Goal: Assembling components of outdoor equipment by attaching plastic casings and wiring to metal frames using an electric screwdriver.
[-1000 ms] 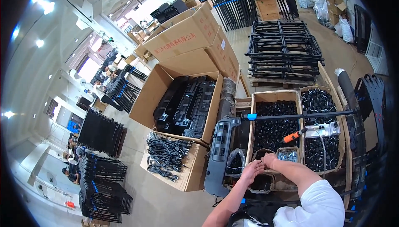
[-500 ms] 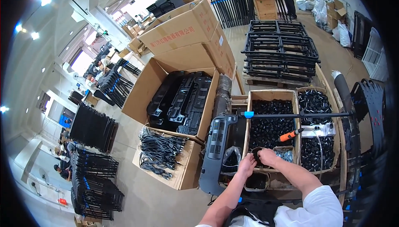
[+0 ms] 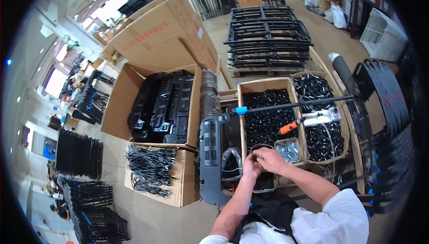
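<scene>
My left hand and my right hand meet over small round containers at the near end of a wooden parts box. Both hands are closed, fingertips close together; whatever is between them is too small or hidden to make out. Beside my right hand stands a small tray of silvery screws. An orange power screwdriver lies above it on the black small parts. To the left of my hands is a long black plastic housing, joined to a black bar with a blue clip.
A second box of black parts holds a metal block with a cable. Left are a carton of black plastic covers and bundled black cables. Stacked black frames stand behind; curved black panels stand right.
The whole view has shifted, so the bench and boxes sit further left and slightly higher. My hands have drawn closer together, still over the small containers.
</scene>
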### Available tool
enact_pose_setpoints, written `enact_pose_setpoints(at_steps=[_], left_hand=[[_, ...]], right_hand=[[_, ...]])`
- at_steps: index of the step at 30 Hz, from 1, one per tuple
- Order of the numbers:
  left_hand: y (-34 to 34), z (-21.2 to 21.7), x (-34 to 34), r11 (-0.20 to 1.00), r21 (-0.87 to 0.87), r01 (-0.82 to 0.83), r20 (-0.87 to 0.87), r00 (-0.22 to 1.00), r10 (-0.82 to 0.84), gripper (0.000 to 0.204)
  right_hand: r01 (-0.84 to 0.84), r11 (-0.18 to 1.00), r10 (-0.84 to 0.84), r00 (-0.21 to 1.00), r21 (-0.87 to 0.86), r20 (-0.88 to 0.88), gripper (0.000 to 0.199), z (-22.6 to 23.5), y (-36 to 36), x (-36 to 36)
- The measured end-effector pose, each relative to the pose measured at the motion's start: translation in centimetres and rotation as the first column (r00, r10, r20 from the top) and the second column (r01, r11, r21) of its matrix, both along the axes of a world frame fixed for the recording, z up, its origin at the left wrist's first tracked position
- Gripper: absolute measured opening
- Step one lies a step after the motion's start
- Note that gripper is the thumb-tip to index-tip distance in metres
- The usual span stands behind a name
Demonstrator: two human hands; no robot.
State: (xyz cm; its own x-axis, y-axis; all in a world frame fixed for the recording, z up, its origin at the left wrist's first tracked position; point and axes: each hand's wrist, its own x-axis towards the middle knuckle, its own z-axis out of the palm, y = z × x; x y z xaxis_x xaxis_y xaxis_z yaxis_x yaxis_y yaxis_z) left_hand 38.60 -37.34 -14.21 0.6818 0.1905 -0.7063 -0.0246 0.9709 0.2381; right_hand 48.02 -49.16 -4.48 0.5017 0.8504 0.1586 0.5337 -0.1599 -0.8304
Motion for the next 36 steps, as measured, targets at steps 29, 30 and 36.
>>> enact_pose_setpoints(at_steps=[29,30,36], left_hand=[[-1.6,6.8,-11.4,0.97,0.222,0.101,-0.058,0.994,-0.09,0.028],[-1.3,6.5,-11.5,0.972,0.218,0.088,-0.015,0.996,-0.087,0.028],[-0.5,7.5,-11.4,0.975,0.214,0.063,0.031,0.997,-0.071,0.024]], right_hand=[[0.708,0.705,-0.707,0.7,-0.032,-0.1,0.057,-15.5,3.9,9.1],[0.712,0.702,-0.71,0.697,-0.027,-0.097,0.057,-15.6,3.7,9.5],[0.723,0.691,-0.713,0.673,-0.03,-0.196,0.054,-12.9,1.1,9.6]])
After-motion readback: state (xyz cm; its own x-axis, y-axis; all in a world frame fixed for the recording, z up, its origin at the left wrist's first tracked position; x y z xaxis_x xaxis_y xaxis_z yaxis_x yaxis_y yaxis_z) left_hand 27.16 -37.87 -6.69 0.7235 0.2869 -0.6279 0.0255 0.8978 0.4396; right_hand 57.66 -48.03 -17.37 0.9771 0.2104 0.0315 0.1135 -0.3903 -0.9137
